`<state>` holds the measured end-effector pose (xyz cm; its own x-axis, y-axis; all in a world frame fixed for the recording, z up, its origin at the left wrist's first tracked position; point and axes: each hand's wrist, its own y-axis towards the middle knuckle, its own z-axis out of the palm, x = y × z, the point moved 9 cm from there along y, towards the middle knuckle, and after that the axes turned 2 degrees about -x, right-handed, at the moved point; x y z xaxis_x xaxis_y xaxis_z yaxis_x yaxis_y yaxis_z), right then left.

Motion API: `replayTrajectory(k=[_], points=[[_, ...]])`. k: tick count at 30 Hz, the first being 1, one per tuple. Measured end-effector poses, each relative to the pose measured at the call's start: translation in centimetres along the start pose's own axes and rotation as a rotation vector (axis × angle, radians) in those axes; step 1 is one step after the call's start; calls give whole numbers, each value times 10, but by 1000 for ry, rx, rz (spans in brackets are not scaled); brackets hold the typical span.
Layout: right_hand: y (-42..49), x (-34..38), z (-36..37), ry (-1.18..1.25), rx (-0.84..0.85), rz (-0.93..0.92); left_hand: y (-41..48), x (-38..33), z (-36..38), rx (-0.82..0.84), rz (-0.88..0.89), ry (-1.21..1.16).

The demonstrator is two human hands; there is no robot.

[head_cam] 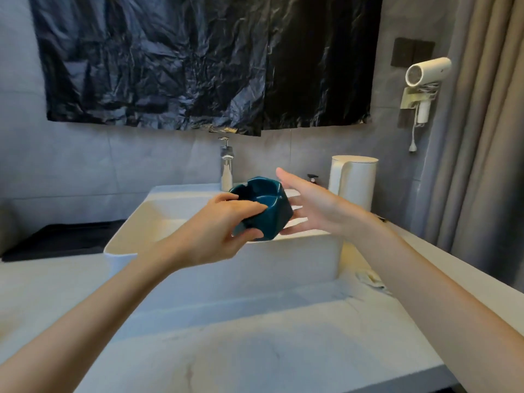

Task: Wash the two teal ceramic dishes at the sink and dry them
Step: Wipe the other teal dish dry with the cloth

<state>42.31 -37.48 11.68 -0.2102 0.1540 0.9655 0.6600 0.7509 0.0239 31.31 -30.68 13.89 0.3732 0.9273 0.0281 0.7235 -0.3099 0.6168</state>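
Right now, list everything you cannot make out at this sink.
All in the head view:
- Lower part of the teal dish: covered by the left hand; one dish or two stacked, unclear.
- Spout of the faucet: behind the dish; running water unclear.
- Floor of the sink: hidden by its near wall.
- Dark pump top: mostly behind the right hand.

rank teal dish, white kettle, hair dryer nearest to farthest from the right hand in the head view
1. teal dish, beside the right hand
2. white kettle, behind it on the counter
3. hair dryer, high on the right wall
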Motion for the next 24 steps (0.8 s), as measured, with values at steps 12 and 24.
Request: replayTrajectory(k=[12, 24], points=[[65, 33, 186, -370, 169, -209, -161, 71, -71, 42, -154, 560], [64, -11, 360, -493, 392, -225, -306, 94, -99, 240, -437, 580]])
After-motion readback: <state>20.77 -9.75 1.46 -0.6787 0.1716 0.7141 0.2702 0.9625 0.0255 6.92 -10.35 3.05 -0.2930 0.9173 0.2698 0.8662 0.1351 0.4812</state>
